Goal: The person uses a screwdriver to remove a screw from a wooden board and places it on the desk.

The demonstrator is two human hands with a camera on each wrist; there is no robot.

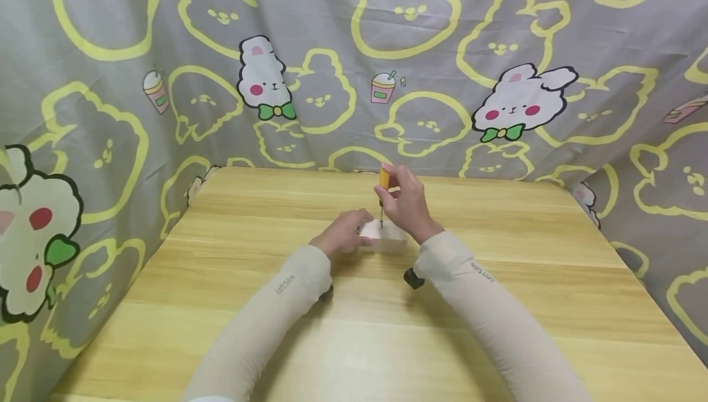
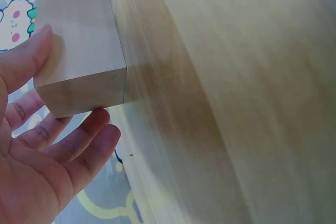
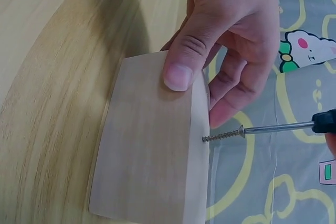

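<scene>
A pale wooden block (image 1: 390, 244) rests on the table toward its far side. My left hand (image 1: 348, 232) grips the block's left end, its thumb pressing on the near face in the right wrist view. A screw (image 3: 224, 135) stands partly sunk in the block's narrow upper face, much of its thread exposed. The shank of a screwdriver (image 3: 278, 127) meets the screw's head in line with it. Above the block, my right hand (image 1: 408, 202) holds the screwdriver upright by its orange handle. In the left wrist view, the left hand's fingers support the block's end; the screw is out of sight there.
The wood-grain table (image 1: 354, 334) stretches around the block. Grey curtains (image 1: 332, 15) with yellow outlines and cartoon animals stand along its back and sides. Dark wrist-worn devices show below both forearms, one (image 1: 413, 278) near the right sleeve.
</scene>
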